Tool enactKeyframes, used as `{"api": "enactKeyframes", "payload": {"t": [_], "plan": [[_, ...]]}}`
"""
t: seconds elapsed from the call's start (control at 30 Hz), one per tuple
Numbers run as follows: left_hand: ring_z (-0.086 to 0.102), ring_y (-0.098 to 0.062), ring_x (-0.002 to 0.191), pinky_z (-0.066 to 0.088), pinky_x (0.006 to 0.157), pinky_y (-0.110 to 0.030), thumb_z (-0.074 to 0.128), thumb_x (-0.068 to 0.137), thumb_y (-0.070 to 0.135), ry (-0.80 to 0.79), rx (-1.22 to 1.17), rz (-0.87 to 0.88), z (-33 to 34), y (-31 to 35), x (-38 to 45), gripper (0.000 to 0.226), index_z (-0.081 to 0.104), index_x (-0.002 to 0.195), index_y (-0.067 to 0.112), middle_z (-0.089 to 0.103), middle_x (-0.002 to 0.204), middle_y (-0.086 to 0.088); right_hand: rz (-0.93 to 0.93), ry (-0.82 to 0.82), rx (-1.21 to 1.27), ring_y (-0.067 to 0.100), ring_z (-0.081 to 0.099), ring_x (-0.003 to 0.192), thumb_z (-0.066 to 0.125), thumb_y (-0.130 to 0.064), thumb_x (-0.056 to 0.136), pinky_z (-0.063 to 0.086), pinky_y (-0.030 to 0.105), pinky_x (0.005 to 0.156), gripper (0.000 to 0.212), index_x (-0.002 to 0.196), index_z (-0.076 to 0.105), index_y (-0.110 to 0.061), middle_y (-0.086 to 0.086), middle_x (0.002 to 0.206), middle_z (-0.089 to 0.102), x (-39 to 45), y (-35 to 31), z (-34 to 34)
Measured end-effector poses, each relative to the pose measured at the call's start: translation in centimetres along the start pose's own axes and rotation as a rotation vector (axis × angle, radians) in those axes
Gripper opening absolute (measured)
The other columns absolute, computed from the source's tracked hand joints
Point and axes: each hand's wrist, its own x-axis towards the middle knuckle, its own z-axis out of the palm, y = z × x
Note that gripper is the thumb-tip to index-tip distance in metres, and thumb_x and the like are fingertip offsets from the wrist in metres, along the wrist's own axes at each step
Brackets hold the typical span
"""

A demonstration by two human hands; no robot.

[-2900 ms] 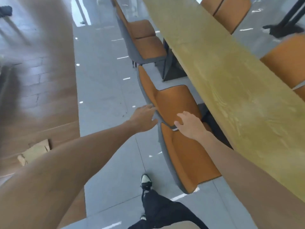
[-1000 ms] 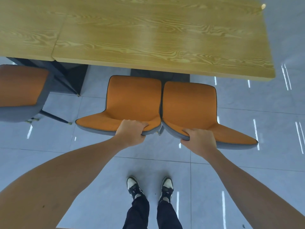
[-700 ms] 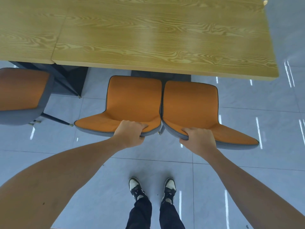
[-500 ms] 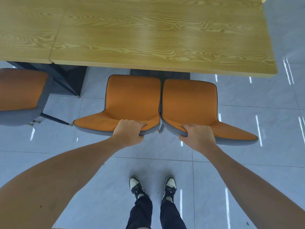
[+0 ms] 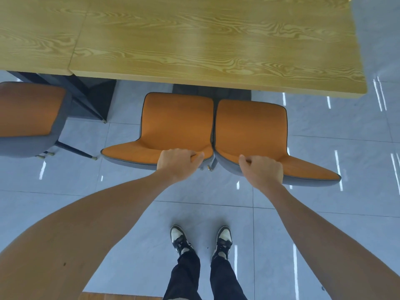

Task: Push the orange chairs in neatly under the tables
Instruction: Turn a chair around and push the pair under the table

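Two orange chairs with grey shells stand side by side in front of the wooden table [image 5: 194,50]. My left hand [image 5: 178,163] grips the top of the backrest of the left chair [image 5: 177,122]. My right hand [image 5: 262,169] grips the backrest top of the right chair [image 5: 251,128]. The two chairs touch along their inner edges. Both seats' front edges lie close to the table's near edge, with only a narrow strip of shadow between. The chair legs are mostly hidden beneath the seats.
A third orange chair [image 5: 28,111] stands at the left, beside the table's dark leg [image 5: 86,98]. A second tabletop [image 5: 32,33] adjoins on the left. My feet [image 5: 201,239] stand on the grey tiled floor [image 5: 324,213] behind the chairs.
Since the earliest frame I have turned to face the table and taken hold of both backrests. Over the last second both chairs have slid slightly toward the table.
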Motion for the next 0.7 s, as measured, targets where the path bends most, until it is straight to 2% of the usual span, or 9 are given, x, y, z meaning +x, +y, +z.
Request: {"api": "enactKeyframes", "payload": {"t": [0.1,0.2,0.37,0.53,0.7], "plan": [[0.04,-0.015,0.045,0.027,0.047,-0.026,0.027,0.096,0.049,0.002,0.041,0.054,-0.02,-0.43,0.16,0.051,0.047,0.065,0.015,0.043,0.049,0.0,0.037,-0.007,0.011,0.018,0.035,0.042,0.033,-0.042,0.09,0.026,0.025,0.049,0.05,0.05,0.046,-0.015,-0.005,0.043,0.037,0.1,-0.52,0.61],[0.036,-0.014,0.042,0.026,0.045,-0.027,0.029,0.096,0.047,0.006,0.065,0.058,0.02,-0.46,0.38,0.05,0.045,0.062,0.015,0.04,0.047,0.002,0.048,-0.001,0.018,0.017,0.026,0.043,0.038,-0.037,0.082,0.023,0.027,0.05,0.04,0.048,0.039,-0.015,-0.005,0.044,0.03,0.22,-0.69,0.57],[0.034,-0.014,0.041,0.026,0.044,-0.027,0.032,0.096,0.044,-0.006,0.078,0.053,0.1,-0.47,0.31,0.049,0.053,0.068,0.01,0.038,0.045,0.002,0.058,-0.013,0.016,0.017,0.027,0.042,0.038,-0.037,0.081,0.024,0.027,0.05,0.038,0.05,0.042,-0.016,-0.006,0.043,0.031,0.19,-0.54,0.6],[0.029,-0.016,0.042,0.024,0.046,-0.028,0.035,0.096,0.042,-0.034,0.087,0.087,-0.29,-0.62,0.29,0.047,0.037,0.058,0.014,0.033,0.044,0.002,0.037,-0.022,0.025,0.017,0.024,0.043,0.039,-0.036,0.081,0.022,0.027,0.05,0.035,0.052,0.041,-0.016,-0.006,0.045,0.029,0.16,-0.43,0.36],[0.027,-0.016,0.041,0.022,0.045,-0.028,0.036,0.096,0.039,-0.028,0.056,0.112,-0.16,-0.97,0.18,0.047,0.035,0.056,0.015,0.031,0.044,0.002,0.021,-0.018,0.055,0.016,0.027,0.045,0.039,-0.035,0.083,0.023,0.028,0.05,0.035,0.053,0.041,-0.017,-0.006,0.046,0.031,0.11,-0.31,0.56]]}}
